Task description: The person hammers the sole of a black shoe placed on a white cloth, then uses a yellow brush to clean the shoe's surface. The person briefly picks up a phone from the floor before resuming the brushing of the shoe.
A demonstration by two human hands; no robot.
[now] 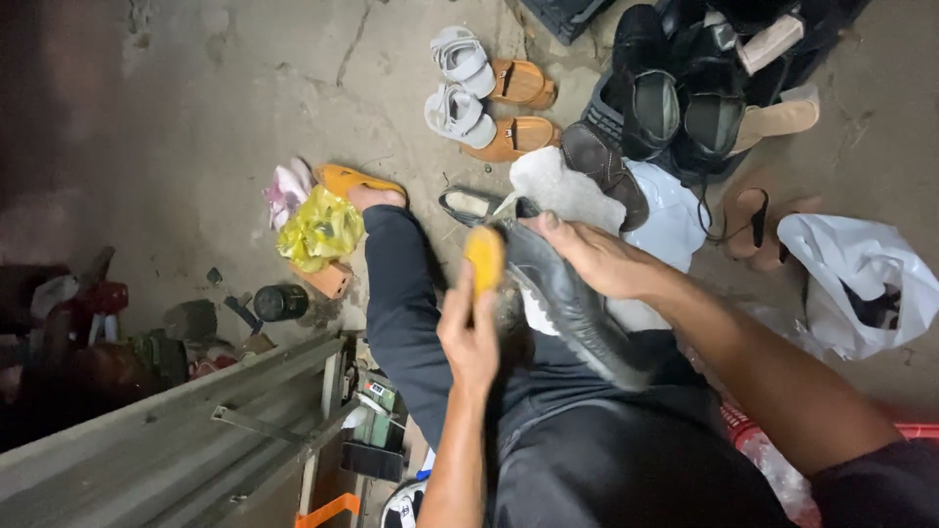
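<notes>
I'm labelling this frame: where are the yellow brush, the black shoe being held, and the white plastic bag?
yellow brush [485, 256], head view, on its rounded top.
black shoe [558, 288], head view, on the upper's side.
white plastic bag [849, 256], head view, on its upper folds.

Black shoe [562, 293], orange brush [485, 256]

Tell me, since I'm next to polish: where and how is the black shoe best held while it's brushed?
Probably as the right hand does now: gripping the black shoe around its opening from the right, sole turned away. That leaves the long upper bare on the left, where the left hand works the yellow brush.
</notes>
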